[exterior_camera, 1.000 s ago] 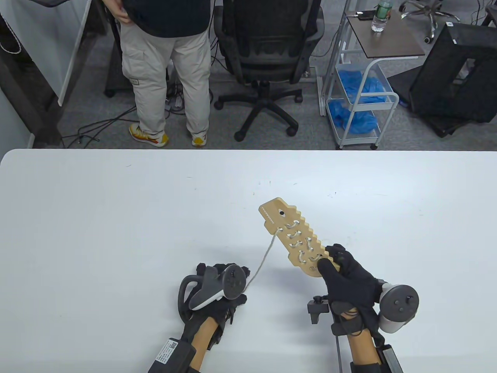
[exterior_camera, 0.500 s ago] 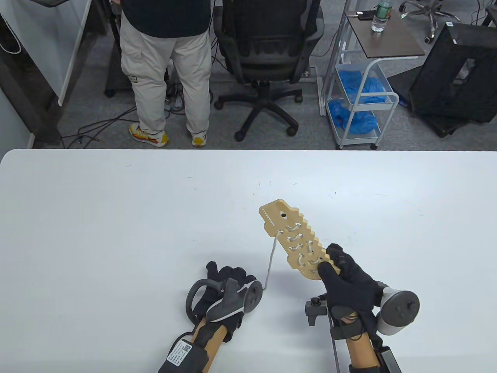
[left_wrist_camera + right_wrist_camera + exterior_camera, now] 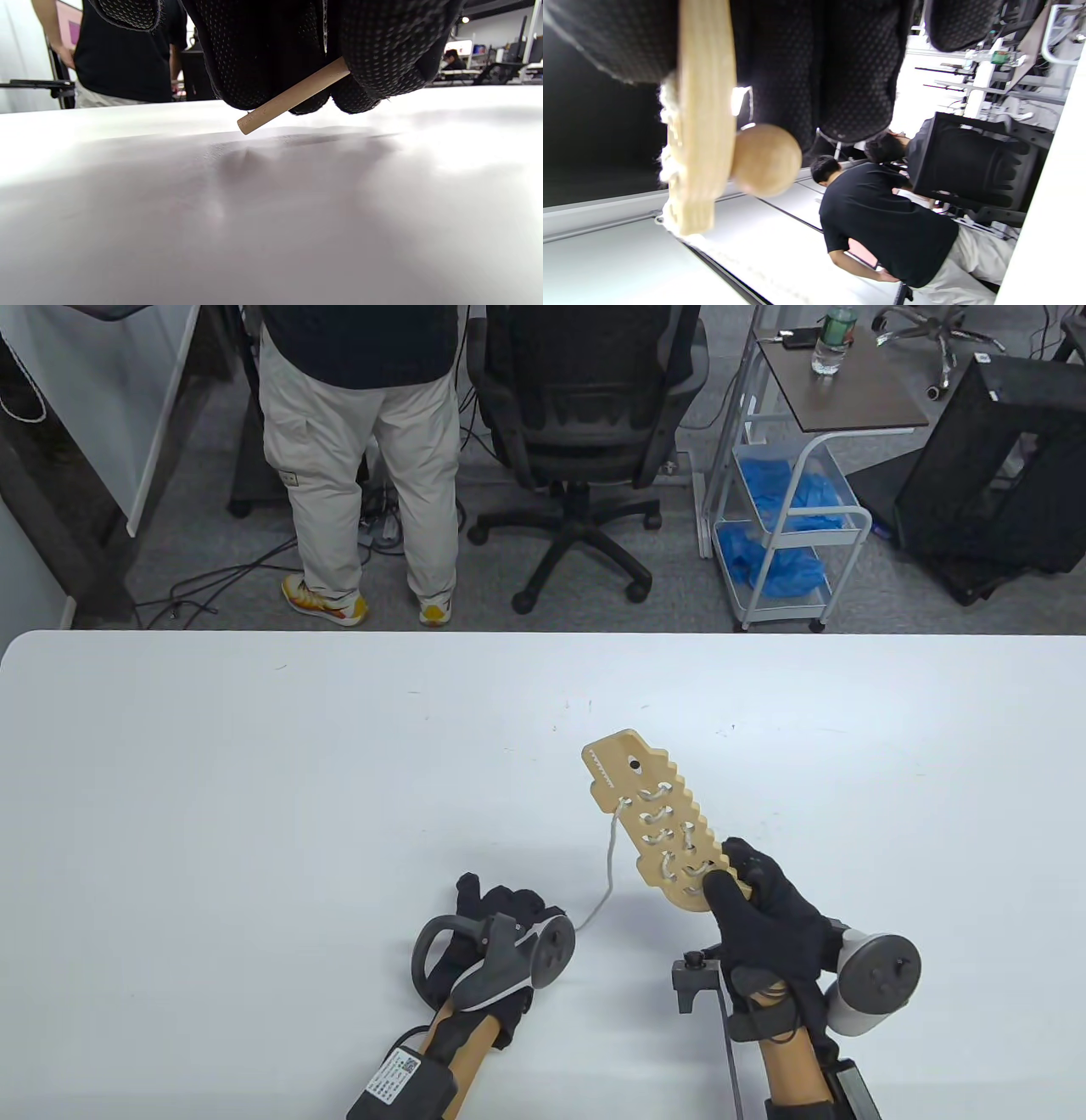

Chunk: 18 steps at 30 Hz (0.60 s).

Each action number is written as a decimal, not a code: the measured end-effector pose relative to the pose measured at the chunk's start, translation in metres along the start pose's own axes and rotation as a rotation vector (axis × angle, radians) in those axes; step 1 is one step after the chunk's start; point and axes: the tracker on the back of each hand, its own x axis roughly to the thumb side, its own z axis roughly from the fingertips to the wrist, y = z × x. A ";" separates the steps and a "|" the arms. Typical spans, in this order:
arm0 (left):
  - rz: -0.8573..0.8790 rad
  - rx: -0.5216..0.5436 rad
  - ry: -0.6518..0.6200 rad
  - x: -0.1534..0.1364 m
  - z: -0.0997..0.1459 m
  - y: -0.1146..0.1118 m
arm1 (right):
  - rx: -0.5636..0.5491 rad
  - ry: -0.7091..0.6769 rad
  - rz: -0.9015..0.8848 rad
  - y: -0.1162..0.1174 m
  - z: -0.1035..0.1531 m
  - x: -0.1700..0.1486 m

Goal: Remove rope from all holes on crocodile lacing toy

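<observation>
The right hand (image 3: 768, 920) grips the tail end of the toy (image 3: 657, 827), thumb on its top face and fingers curled under it, holding the wooden crocodile off the table (image 3: 254, 780) with its head pointing away and a little left. In the right wrist view the toy (image 3: 698, 127) shows edge-on between the gloved fingers (image 3: 814, 63), with a round wooden bead (image 3: 765, 159) against its underside. The left hand (image 3: 501, 920) sits low near the table's near edge, left of the toy, its fingers (image 3: 382, 46) pinching a short wooden peg (image 3: 292, 96) that angles down just above the table surface (image 3: 271, 220). The rope (image 3: 607, 869) leaves the hole nearest the head, hangs slack in a gentle curve and runs down to the left hand. The rest of the rope is threaded in loops through the body holes between head and tail. Beyond the table's far edge a person (image 3: 361, 449) in light trousers stands with their back turned, beside a black chair (image 3: 585, 432). Farther right stands a white cart (image 3: 785, 500) holding blue material, and a bottle (image 3: 831, 343) rests on a small brown tabletop.
</observation>
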 end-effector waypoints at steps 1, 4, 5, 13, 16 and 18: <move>0.009 0.008 0.009 -0.002 0.000 0.000 | -0.009 0.021 0.012 0.000 0.000 -0.003; 0.036 0.025 0.023 -0.008 0.001 0.005 | -0.030 0.082 0.038 -0.001 0.002 -0.014; 0.054 0.034 0.022 -0.010 0.001 0.006 | -0.036 0.106 0.052 0.000 0.003 -0.018; 0.260 0.178 0.052 -0.030 0.008 0.022 | 0.035 0.208 0.370 0.016 0.013 -0.045; 0.319 0.242 0.076 -0.041 0.012 0.027 | 0.058 0.254 0.383 0.023 0.016 -0.051; 0.338 0.297 0.090 -0.048 0.014 0.030 | 0.072 0.273 0.395 0.026 0.017 -0.054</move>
